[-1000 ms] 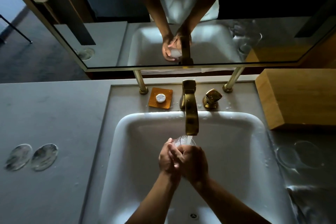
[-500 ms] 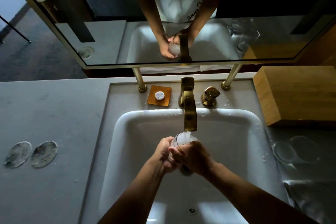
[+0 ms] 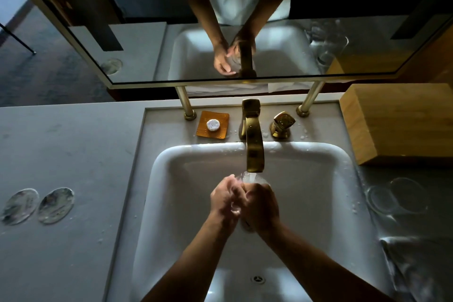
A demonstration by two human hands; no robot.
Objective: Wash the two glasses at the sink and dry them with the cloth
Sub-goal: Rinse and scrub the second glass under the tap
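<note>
**Sink station, one glass under running water**

Far left, on the grey counter [image 3: 61, 154]: two round clear coasters [image 3: 38, 206], side by side, just touching or nearly so.

Behind the basin, left of the tap: amber soap dish [image 3: 212, 125] bearing a small white round soap [image 3: 213, 125].

Centre: white basin [image 3: 171, 179], drain [image 3: 257, 279] near its front edge. Brass faucet [image 3: 253, 144] reaches over the basin; water falls from its spout. Brass handle [image 3: 283, 124] stands just right of the faucet.

Under the spout: left hand [image 3: 221, 200] and right hand [image 3: 263, 203], both with fingers curled around one clear glass [image 3: 247, 178], gripping it between them over the basin. Its rim sits directly beneath the stream.

Right of the basin: second glass [image 3: 397, 197] on the wet counter, lying or standing cannot be told. In front of it, at the lower right, a crumpled cloth [image 3: 416, 267].

Right rear: wooden box [image 3: 402, 122] on the counter.

Above: mirror [image 3: 147, 44] reflecting the hands and basin.
</note>
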